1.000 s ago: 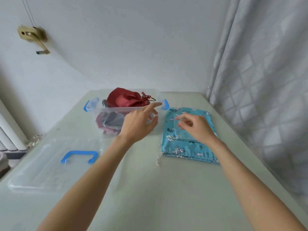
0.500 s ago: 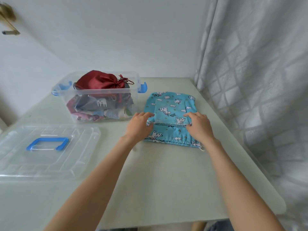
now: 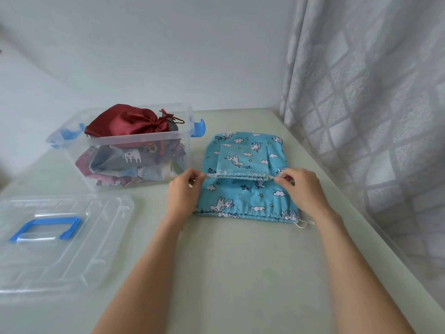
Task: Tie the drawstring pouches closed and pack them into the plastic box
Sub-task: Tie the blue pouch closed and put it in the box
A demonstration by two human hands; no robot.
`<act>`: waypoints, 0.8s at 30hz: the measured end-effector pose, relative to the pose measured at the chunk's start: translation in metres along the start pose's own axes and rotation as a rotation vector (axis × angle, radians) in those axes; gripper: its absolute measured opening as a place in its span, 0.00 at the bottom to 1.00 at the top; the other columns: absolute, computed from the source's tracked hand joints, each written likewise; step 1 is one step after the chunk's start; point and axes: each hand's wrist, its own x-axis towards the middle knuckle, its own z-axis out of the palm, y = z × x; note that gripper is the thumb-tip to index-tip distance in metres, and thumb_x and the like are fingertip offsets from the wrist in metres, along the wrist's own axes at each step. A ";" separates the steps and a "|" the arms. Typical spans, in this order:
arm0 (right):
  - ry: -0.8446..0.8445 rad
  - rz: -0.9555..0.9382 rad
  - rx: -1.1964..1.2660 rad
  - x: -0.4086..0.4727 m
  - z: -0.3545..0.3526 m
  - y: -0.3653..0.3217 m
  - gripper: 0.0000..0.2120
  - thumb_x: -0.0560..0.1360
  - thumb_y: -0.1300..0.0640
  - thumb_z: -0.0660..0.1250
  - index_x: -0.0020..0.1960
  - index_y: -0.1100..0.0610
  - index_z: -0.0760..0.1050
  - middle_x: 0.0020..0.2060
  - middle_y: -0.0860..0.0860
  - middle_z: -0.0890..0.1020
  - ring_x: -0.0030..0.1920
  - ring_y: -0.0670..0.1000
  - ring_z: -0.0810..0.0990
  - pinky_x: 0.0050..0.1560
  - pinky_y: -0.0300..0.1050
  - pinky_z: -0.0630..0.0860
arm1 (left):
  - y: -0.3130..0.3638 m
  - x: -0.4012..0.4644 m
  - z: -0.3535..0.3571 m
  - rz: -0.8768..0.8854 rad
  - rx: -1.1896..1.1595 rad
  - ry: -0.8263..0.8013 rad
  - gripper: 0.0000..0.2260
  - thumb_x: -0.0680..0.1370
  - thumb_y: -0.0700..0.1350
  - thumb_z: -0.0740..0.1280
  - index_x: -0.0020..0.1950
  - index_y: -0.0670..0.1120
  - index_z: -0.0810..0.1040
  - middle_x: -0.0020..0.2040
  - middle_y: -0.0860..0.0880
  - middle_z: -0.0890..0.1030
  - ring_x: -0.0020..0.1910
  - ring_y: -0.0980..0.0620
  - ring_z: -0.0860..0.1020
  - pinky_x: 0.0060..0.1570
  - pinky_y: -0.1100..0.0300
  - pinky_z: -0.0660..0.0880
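Bright, even daylight, soft and diffuse, coming from the right through the curtain. Shadows faint: a soft one under the forearms on the table, weak shade left of the box. Mild glare streaks on the clear lid. Wide-angle bend at edges: wall line and table edge curve. Center sharp, corners slightly soft. Cool, washed-out tint overall.

A home room, by the look of it: a pale table pushed into a corner between a plain white wall and a patterned grey curtain.
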 end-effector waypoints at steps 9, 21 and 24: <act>0.136 0.284 0.500 -0.001 0.006 -0.011 0.07 0.75 0.55 0.66 0.39 0.56 0.77 0.35 0.48 0.77 0.39 0.48 0.73 0.37 0.35 0.67 | 0.013 -0.011 -0.013 -0.261 -0.893 -0.062 0.10 0.82 0.43 0.57 0.44 0.44 0.74 0.44 0.49 0.78 0.47 0.55 0.77 0.55 0.60 0.75; -0.093 0.326 1.887 -0.011 0.002 -0.061 0.13 0.80 0.59 0.55 0.36 0.56 0.65 0.25 0.48 0.67 0.27 0.47 0.69 0.44 0.44 0.80 | 0.026 -0.012 -0.014 -0.406 -1.670 -0.028 0.13 0.82 0.38 0.53 0.37 0.46 0.65 0.22 0.54 0.62 0.20 0.59 0.62 0.29 0.66 0.74; 0.016 0.520 1.840 -0.008 0.002 -0.048 0.14 0.80 0.60 0.55 0.35 0.56 0.63 0.23 0.47 0.64 0.24 0.46 0.63 0.28 0.37 0.71 | 0.016 -0.007 -0.014 -0.426 -1.333 0.026 0.15 0.81 0.36 0.53 0.34 0.47 0.61 0.22 0.56 0.59 0.20 0.59 0.57 0.19 0.69 0.58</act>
